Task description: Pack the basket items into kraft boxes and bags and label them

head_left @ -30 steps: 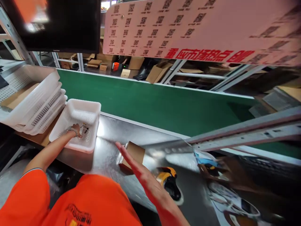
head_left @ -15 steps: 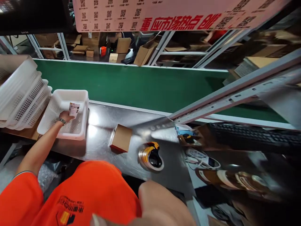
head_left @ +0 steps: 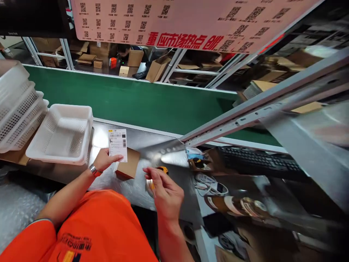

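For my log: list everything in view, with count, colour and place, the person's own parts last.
Metal table: one, silver, centre
Label: one, white, in left hand
Box: one, brown, partly behind label, on table
Tape dispenser: one, yellow, partly behind right hand
Basket: one, white, table's left
Stacked baskets: several, white, far left
Conveyor: one, green, beyond table
Board: one, pink, top
Screen: one, black, top left
Keyboards: two, black, right; beyond conveyor
Cartons: several, brown, beyond conveyor
Rolls: several, mostly brown, right
Remainder: blurred or small, uncounted
Watch: one, silver, left wrist
Shirt: one, orange, bottom
Left hand: one, bare, centre
Right hand: one, bare, centre
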{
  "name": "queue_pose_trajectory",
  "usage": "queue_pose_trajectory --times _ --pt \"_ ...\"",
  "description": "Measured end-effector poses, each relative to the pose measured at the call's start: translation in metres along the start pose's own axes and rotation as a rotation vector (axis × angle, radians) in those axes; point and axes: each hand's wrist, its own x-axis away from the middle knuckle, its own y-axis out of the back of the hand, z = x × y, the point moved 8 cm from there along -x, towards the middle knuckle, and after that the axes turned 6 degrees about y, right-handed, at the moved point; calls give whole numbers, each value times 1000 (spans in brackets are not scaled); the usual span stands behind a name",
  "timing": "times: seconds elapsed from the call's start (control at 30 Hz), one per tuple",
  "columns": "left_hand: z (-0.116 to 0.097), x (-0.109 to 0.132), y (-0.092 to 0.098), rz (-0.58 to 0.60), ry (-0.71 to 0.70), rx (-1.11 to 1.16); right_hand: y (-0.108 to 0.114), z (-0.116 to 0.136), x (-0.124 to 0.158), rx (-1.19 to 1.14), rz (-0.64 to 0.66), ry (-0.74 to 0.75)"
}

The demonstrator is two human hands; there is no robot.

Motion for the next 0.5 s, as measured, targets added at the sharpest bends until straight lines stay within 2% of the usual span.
queue_pose_trajectory --times 0.1,0.23,0.33,0.5 --pt "12 6 -30 54 51 75 -24 -17 -17 -251 -93 -205" --pt "21 8 -53 93 94 92 -50 -45 -3 -512 -32 -376" --pt "26 7 -59 89 124 72 -51 -54 8 -594 -34 -415" --pt "35 4 -65 104 146 41 -48 -58 10 -569 -54 -422"
